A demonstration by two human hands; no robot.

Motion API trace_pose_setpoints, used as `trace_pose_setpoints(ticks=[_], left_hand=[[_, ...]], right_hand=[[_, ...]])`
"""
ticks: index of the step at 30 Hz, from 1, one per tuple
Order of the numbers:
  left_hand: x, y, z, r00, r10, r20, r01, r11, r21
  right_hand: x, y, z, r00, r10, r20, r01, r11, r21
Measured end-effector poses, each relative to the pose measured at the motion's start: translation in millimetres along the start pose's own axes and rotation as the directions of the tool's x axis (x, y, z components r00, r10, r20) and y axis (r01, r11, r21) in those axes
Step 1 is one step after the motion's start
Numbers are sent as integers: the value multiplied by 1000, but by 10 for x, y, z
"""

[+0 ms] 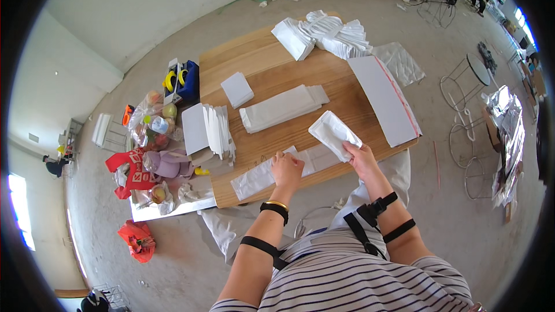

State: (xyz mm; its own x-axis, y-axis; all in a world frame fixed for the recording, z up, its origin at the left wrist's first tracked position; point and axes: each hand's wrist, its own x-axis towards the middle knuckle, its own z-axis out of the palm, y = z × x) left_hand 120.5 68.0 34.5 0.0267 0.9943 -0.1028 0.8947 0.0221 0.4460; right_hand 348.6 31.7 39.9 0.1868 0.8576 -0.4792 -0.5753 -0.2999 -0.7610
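Observation:
My right hand (363,160) grips the near corner of a folded white packet (332,132), holding it tilted above the table's right half. Curled into a fist, my left hand (287,169) rests on a long, flat white plastic sleeve (251,184) along the near table edge. Its fingertips are hidden, and a small white corner shows just beyond the knuckles. Farther in lies a stack of long white sleeves (280,110), with a small pile of white cards (237,90) to its left.
Bundled white packets (324,32) lie at the wooden table's (231,55) far edge. A white board (384,104) covers its right side. Upright white sheets (215,130), a blue tape dispenser (188,81), bagged fruit and a purple bottle (167,163) crowd the left. Stools (477,69) stand right.

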Motion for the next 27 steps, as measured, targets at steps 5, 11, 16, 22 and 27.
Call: trace_pose_setpoints(ticks=[5, 11, 16, 22, 27], left_hand=[[-25, 69, -13, 997, 51, -59, -50, 999, 19], [14, 113, 8, 999, -36, -31, 38, 998, 47], [38, 74, 51, 996, -54, -73, 52, 998, -21], [3, -60, -2, 991, 26, -129, -51, 980, -193], [-108, 4, -116, 979, 149, -136, -174, 966, -190]], right_hand=[[7, 25, -20, 1000, 7, -7, -7, 1000, 3], [2, 27, -5, 1000, 4, 0, -4, 1000, 12], [-22, 6, 0, 1000, 4, -4, -4, 1000, 6], [-32, 3, -23, 1000, 6, 14, -6, 1000, 29], [-22, 5, -30, 1000, 9, 6, -9, 1000, 12]])
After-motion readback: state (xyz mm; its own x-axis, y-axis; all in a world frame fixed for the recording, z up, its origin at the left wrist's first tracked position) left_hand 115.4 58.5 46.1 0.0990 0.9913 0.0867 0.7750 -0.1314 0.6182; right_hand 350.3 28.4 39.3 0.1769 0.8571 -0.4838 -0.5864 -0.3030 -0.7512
